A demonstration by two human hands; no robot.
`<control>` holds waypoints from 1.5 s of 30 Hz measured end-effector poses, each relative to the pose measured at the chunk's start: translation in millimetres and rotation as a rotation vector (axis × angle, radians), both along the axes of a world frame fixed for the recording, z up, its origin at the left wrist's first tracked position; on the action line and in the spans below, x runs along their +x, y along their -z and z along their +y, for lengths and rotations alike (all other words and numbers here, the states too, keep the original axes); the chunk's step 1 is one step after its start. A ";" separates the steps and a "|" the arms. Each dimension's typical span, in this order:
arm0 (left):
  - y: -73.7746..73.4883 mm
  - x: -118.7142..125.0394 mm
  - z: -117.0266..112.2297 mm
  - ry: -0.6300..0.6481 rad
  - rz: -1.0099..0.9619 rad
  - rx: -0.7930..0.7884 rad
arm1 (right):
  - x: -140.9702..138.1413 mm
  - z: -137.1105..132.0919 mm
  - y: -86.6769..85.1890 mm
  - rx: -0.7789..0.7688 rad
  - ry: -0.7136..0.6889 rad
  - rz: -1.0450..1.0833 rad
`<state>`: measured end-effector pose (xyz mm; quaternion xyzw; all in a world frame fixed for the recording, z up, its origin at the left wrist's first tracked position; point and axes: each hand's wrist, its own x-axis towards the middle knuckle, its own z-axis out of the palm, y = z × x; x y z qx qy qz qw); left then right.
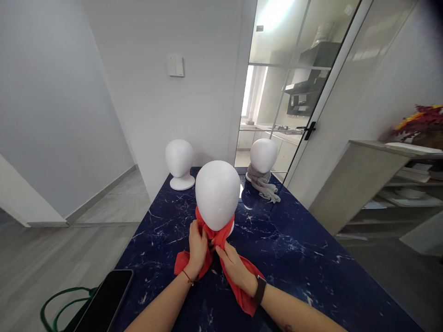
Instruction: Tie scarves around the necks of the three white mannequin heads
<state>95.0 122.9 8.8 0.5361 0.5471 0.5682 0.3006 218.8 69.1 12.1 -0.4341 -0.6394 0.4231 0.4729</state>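
Neck of near foam head [217, 193] buried in red scarf [180, 265]; fingertips of left hand [198, 249] and right hand [237, 269] lost in its folds. Phone [104, 299] and green strap [58, 299] cut off near left. Far kitchen [273, 131] blurred behind glass.

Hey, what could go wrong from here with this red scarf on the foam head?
Both your left hand and right hand grip the red scarf at the neck of the near foam head. The head looks light, so a hard tug might tip it. The phone lies by the left edge of the table, near your left forearm, so a nudge could push it off.
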 end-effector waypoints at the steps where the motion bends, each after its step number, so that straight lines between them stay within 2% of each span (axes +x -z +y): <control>1: -2.2 -0.9 -0.4 0.004 0.072 0.003 | -0.3 0.7 0.8 0.003 -0.009 0.019; 5: -9.5 -6.3 0.3 0.035 0.279 -0.003 | -3.3 6.4 2.6 -0.023 0.031 0.022; 8: -13.3 -12.3 3.3 0.102 0.335 -0.027 | -5.8 15.7 2.1 -0.035 0.037 -0.012; 11: -15.8 -18.7 6.7 0.237 0.296 -0.052 | -7.1 27.3 6.1 -0.045 -0.027 -0.083; 14: -16.7 -25.0 8.5 0.349 0.217 -0.136 | -7.9 35.9 15.8 0.038 0.026 -0.206; 17: -17.7 -32.0 8.0 0.376 0.131 -0.192 | -8.7 38.2 23.3 0.126 0.116 -0.310; 21: -25.0 -39.7 4.5 0.412 0.138 -0.233 | -9.2 34.3 22.1 0.083 0.076 -0.415; 25: -37.1 -38.1 1.0 0.283 0.288 -0.166 | -9.7 31.4 17.3 0.067 0.082 -0.496; 29: -47.1 -32.9 -3.2 0.162 0.774 -0.134 | -10.9 30.4 13.0 0.052 0.143 -0.628; 32: -52.7 -34.1 -6.5 -0.006 1.074 -0.068 | -11.8 29.5 10.4 0.037 0.171 -0.700; 35: -60.2 -41.2 -8.9 -0.221 1.179 0.050 | -11.9 28.5 9.7 0.040 0.181 -0.716; 38: -69.8 -49.3 -9.8 -0.378 1.141 0.127 | -11.6 27.7 9.2 0.061 0.172 -0.686; 40: -73.6 -50.6 -9.7 -0.390 1.024 0.143 | -11.7 27.4 8.3 0.066 0.165 -0.677; 42: -72.0 -45.4 -10.3 -0.304 0.839 0.145 | -11.7 27.5 8.3 0.057 0.170 -0.695; 45: -57.6 -25.2 -15.4 -0.081 0.502 0.065 | -10.9 29.0 13.4 0.058 0.170 -0.715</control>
